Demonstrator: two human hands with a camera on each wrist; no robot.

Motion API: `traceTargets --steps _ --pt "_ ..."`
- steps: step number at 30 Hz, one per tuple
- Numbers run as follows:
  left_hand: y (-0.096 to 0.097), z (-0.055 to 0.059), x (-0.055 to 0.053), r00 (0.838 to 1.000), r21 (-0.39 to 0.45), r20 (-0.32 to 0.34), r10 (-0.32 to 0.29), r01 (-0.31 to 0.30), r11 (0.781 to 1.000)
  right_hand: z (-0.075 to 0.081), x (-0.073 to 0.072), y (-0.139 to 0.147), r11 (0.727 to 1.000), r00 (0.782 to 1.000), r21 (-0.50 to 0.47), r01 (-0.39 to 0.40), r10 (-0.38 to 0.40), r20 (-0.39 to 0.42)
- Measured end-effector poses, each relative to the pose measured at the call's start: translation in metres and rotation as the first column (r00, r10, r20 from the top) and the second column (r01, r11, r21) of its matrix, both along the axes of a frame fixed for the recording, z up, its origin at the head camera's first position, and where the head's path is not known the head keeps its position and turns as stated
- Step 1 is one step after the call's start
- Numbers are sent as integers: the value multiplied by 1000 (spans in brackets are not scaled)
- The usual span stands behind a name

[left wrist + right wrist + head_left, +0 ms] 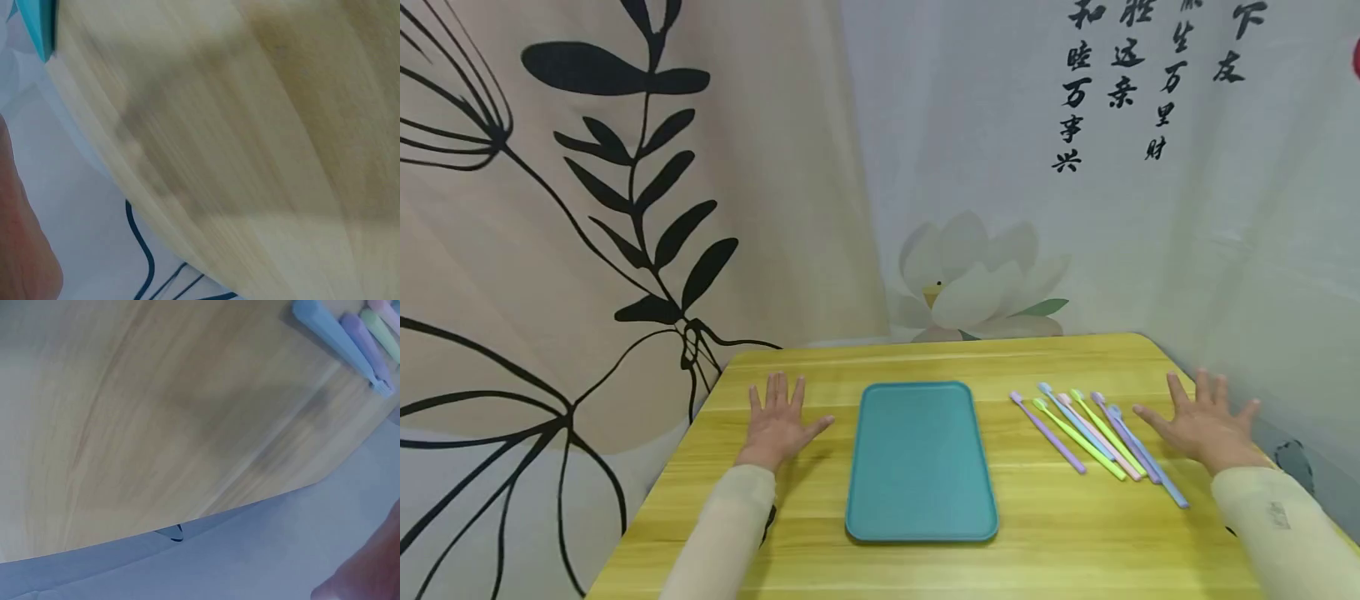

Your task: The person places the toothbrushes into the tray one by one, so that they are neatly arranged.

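Note:
Fingers spread, my left hand [777,429] is held over the table to the left of a teal rectangular tray [922,462], touching neither the tray nor anything else I can make out. On the other side, my right hand [1208,425] also has its fingers spread, just right of a loose group of toothbrushes. Among them are a purple toothbrush [1049,434] at the left and a blue toothbrush [1150,458] nearest my right hand. Green and pink ones lie between, side by side and slanted. In the right wrist view, the blue toothbrush [334,339] shows at the top right corner.
The yellow wood-grain table [805,533] carries the tray and toothbrushes. Behind it hangs a pale curtain [790,208] with dark plant prints, a white lotus and black characters. The table's far edge lies close to the curtain.

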State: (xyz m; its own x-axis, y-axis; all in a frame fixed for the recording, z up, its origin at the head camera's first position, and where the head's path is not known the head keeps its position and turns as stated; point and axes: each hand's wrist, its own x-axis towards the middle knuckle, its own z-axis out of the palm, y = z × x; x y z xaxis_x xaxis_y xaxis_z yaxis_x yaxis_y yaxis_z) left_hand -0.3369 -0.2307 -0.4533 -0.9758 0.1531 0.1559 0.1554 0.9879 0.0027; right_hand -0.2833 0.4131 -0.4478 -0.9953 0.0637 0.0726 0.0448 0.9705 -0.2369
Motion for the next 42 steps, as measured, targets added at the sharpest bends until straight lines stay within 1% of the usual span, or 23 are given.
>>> traceTargets --steps 3,7,12,14,18,23,28,32,35,38,40,42 --pt "4 1 -2 1000 4 10 -8 8 1000 5 1 3 1000 1000 -3 3 -3 8" --pt "7 2 -3 1000 -5 21 10 -10 1000 8 0 5 1000 1000 -7 -6 6 13" --pt "11 4 -4 999 53 40 0 -2 999 9 -4 7 999 1000 -33 -7 6 -4" --pt "12 4 -5 999 85 42 -8 4 996 9 -5 7 999 1000 -41 -6 6 -4" --pt "15 4 -5 999 129 40 -4 -1 992 9 -7 4 999 1000 -51 -16 16 4" --pt "20 10 -5 999 192 53 -3 -7 981 12 -7 -3 997 999 -76 -29 30 10" --pt "23 12 -5 997 226 77 6 -23 974 17 -9 -9 996 999 -85 -40 42 28" --pt "24 12 -3 996 252 92 8 -31 967 17 -10 -13 994 999 -98 -50 52 17" --pt "26 12 -2 994 283 109 3 -34 959 17 -12 -13 991 998 -117 -60 62 14" --pt "28 11 -2 991 332 136 -6 -40 942 19 -13 -13 987 997 -147 -67 70 16" --pt "31 11 -1 989 375 149 -17 -40 926 19 -14 -13 985 997 -157 -71 74 11" --pt "34 10 1 987 423 159 -24 -46 905 20 -14 -14 983 996 -161 -85 86 -1"
